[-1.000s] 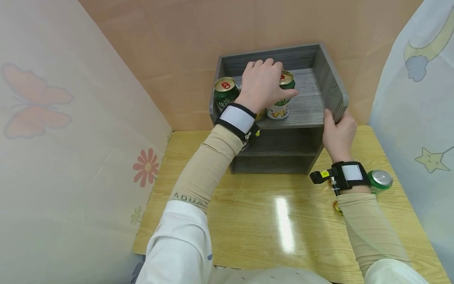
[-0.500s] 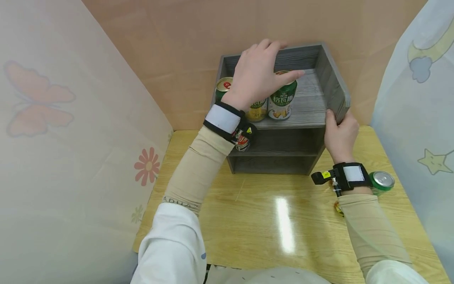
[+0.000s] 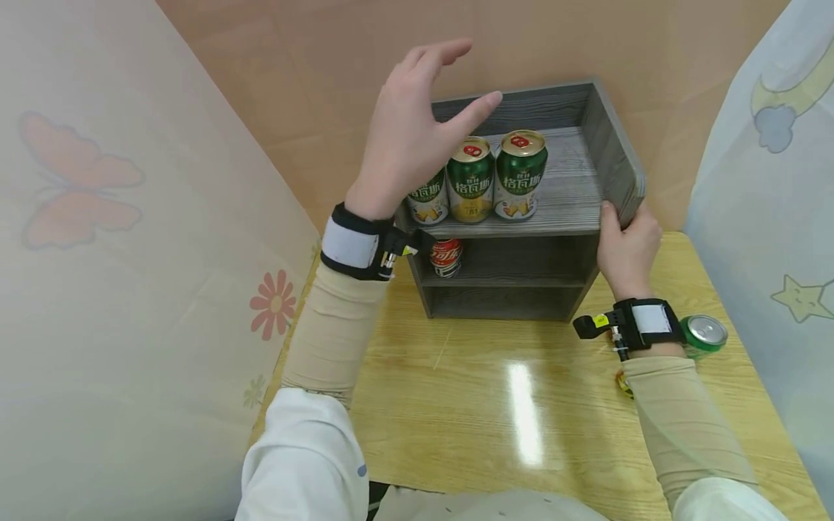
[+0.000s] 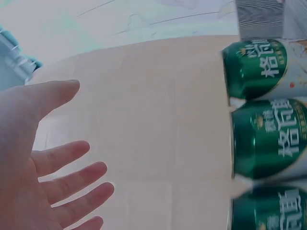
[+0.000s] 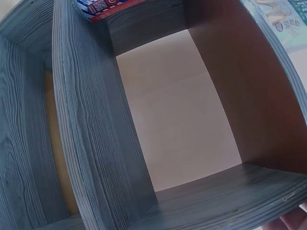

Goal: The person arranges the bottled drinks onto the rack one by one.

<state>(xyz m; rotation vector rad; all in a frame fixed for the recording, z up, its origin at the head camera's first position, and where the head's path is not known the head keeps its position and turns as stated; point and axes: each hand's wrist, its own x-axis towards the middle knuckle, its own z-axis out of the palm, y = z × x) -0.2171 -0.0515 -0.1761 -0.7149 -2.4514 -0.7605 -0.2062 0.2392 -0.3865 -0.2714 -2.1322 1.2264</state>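
My left hand (image 3: 404, 134) is raised above the left end of a grey wooden shelf (image 3: 567, 210), fingers spread and nothing in them. Three green drink cans stand upright in a row on the top tier: a left can (image 3: 428, 206) partly behind that hand, a middle can (image 3: 471, 184) and a right can (image 3: 521, 174). In the left wrist view, a gap separates the left hand from the green cans (image 4: 266, 139). My right hand (image 3: 628, 250) grips the shelf's right side panel, thumb at the front edge. One red can (image 3: 447, 257) sits on the tier below, at the left.
A green can (image 3: 706, 333) with a silver top stands on the wooden table (image 3: 482, 405), beside the right wrist. Something yellow (image 3: 624, 383) shows partly under the right forearm. Printed cloth walls flank both sides, and a tan backdrop (image 3: 313, 72) hangs behind the shelf.
My left hand has come away from the cans on the top tier, moving up and left with its fingers spreading, so all three show. The right hand stays on the shelf's side.
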